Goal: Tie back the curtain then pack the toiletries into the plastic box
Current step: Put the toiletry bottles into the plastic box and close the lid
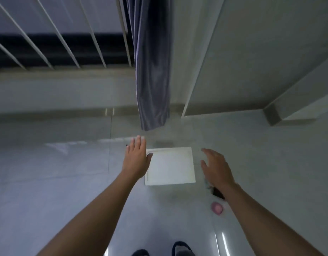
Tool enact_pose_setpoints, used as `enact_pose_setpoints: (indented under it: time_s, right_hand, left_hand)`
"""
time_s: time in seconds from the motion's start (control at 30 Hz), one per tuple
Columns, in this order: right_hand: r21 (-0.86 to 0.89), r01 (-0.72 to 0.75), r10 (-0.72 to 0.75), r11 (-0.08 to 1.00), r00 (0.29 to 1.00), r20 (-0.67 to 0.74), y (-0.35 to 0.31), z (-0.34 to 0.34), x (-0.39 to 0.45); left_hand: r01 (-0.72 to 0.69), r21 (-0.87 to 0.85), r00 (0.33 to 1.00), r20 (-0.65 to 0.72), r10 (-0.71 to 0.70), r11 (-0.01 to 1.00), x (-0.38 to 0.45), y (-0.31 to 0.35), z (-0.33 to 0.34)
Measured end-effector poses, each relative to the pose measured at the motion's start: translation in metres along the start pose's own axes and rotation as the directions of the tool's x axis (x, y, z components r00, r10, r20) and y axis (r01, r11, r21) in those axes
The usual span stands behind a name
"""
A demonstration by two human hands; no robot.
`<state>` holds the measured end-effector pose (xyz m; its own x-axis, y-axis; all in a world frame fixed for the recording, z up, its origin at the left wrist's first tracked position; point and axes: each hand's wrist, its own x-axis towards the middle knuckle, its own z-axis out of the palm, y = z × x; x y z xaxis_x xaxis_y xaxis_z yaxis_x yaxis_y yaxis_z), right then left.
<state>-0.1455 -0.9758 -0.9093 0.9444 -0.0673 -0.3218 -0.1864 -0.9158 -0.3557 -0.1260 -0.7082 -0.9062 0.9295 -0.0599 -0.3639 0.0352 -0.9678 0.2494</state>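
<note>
Above your left hand [137, 157] and right hand [215, 165], both spread and holding nothing, the curtain [152, 71] hangs untied; gather it first, judging by this.

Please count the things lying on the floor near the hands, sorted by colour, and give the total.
White: 1, the plastic box
Pink: 1, a small round item
Dark: 1, an item partly hidden under the right arm
Total: 3

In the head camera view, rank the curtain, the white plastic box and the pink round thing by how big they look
1. curtain
2. white plastic box
3. pink round thing
This is size in the picture only; each lies at a different distance from the camera.
</note>
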Motion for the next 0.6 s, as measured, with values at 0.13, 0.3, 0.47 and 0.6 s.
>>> enact_pose_setpoints:
  time_s: [0.13,0.3,0.47,0.6]
  right_hand:
    - [0.055,0.049,-0.052,0.997,0.997,0.049,0.046,0.119,0.041]
    - [-0.054,0.170,-0.170,0.984,0.985,0.009,0.092,0.221,0.102]
    - [0.046,0.155,-0.142,0.987,0.967,-0.212,0.112,0.255,0.149]
    - [0.143,0.159,-0.125,0.977,0.967,-0.224,0.117,0.264,0.151]
  left_hand:
    - [-0.012,0.112,1.000,0.018,0.010,0.994,0.036,-0.025,0.130]
    - [-0.075,0.158,0.995,-0.055,0.085,0.985,0.093,-0.055,0.238]
    - [-0.123,-0.119,0.944,-0.320,0.079,0.985,0.129,-0.079,0.283]
    - [-0.074,-0.344,0.935,-0.349,-0.054,0.936,0.129,-0.088,0.303]
